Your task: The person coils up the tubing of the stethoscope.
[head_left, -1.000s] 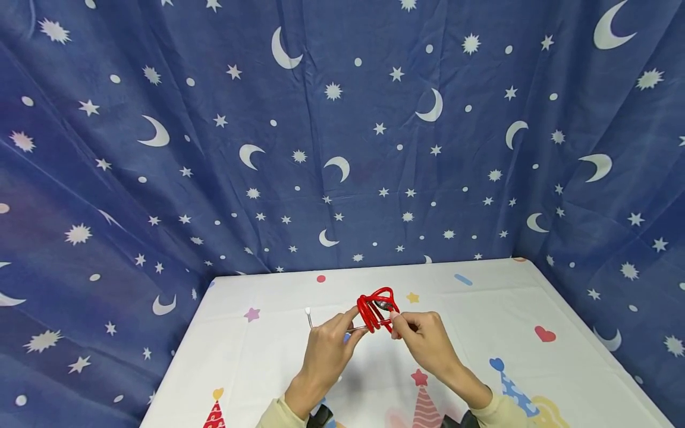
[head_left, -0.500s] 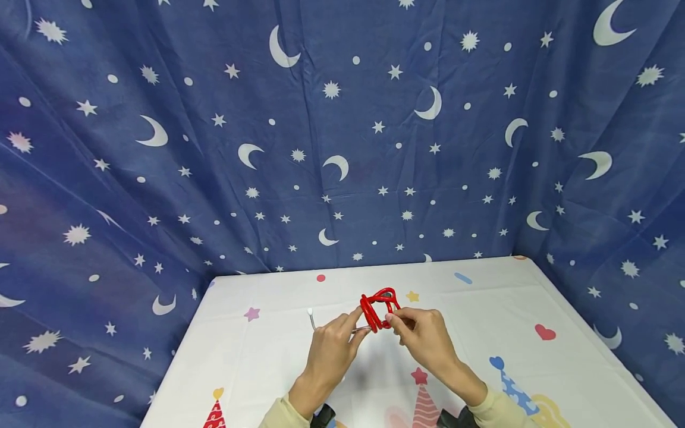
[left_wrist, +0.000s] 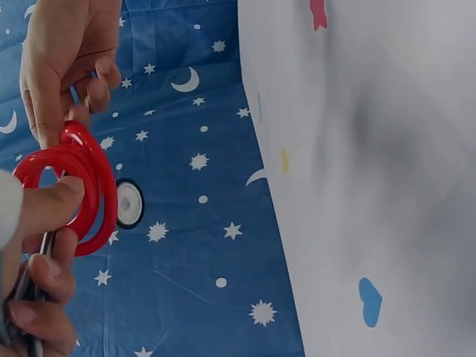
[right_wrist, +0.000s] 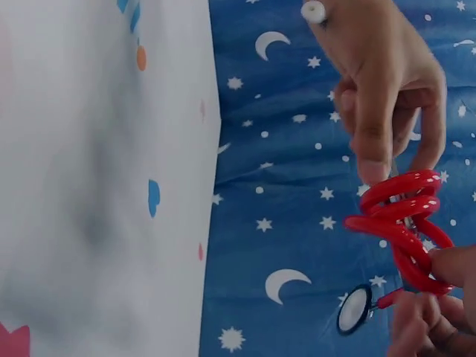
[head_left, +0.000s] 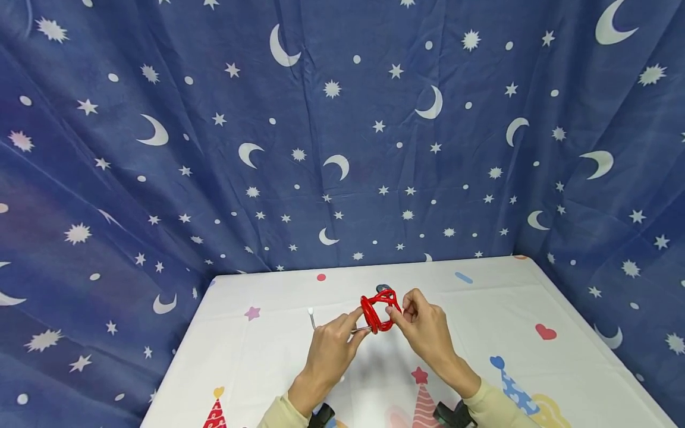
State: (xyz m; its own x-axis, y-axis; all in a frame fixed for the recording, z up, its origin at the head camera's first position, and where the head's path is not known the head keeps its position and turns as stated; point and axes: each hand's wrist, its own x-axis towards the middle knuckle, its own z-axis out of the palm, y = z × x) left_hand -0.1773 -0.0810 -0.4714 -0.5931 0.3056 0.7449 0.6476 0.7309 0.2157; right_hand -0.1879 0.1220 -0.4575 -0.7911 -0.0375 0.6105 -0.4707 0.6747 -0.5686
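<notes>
A stethoscope with red tubing (head_left: 369, 314) is held above the table, its tube wound into several loops. My left hand (head_left: 329, 353) pinches the loops and the metal ear tubes (left_wrist: 46, 249) between thumb and fingers. One white ear tip (head_left: 310, 311) sticks up beyond that hand's back. My right hand (head_left: 428, 333) pinches the right side of the coil with its thumb and curled fingers. The round chestpiece (right_wrist: 354, 309), pale-faced with a dark rim, hangs from a short end of tube by the right fingers. In the head view it shows just past the coil's far side.
Beneath the hands lies a white tablecloth (head_left: 278, 339) printed with party hats, stars and hearts. A blue curtain (head_left: 342, 137) with moons and stars stands behind and on both sides of the table. Dark straps with devices (head_left: 452, 414) are at the wrists.
The chestpiece has moved from inside the loops to beyond the coil's far side. My right fingers have shifted up along the coil; the left hand keeps its grip, nearly still.
</notes>
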